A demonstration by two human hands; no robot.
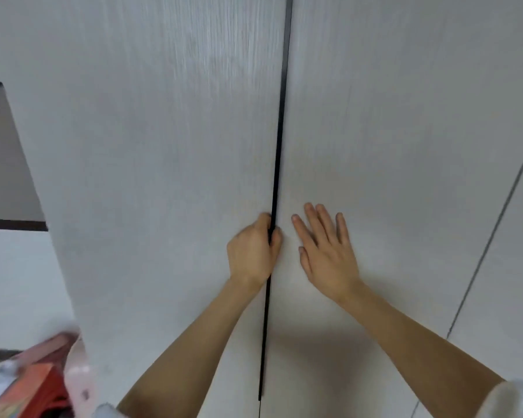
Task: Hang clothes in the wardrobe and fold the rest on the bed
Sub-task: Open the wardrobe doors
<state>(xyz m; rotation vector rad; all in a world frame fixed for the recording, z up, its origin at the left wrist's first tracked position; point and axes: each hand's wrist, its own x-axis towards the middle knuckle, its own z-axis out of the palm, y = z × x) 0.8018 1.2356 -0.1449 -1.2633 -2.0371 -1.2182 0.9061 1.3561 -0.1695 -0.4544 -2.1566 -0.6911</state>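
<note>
Seeing both hands on the closed wardrobe doors [163, 146]: left hand [251, 251] curls fingers round the black handle strip [280, 116] at the seam, right hand [326, 251] spread flat on the right door [390, 146]. Blurry red items [40, 384] bottom-left, possibly boxes.

We are in a home, most likely a bedroom, standing close to a tall fitted wardrobe [163, 176]. Its pale wood-grain doors fill nearly our whole view, split by a thin black handle strip [280, 146] running top to bottom; a further door seam [495, 236] shows at right. At lower left we see blurred red and pink household items [43, 384] beside a white wall [12, 282].
</note>
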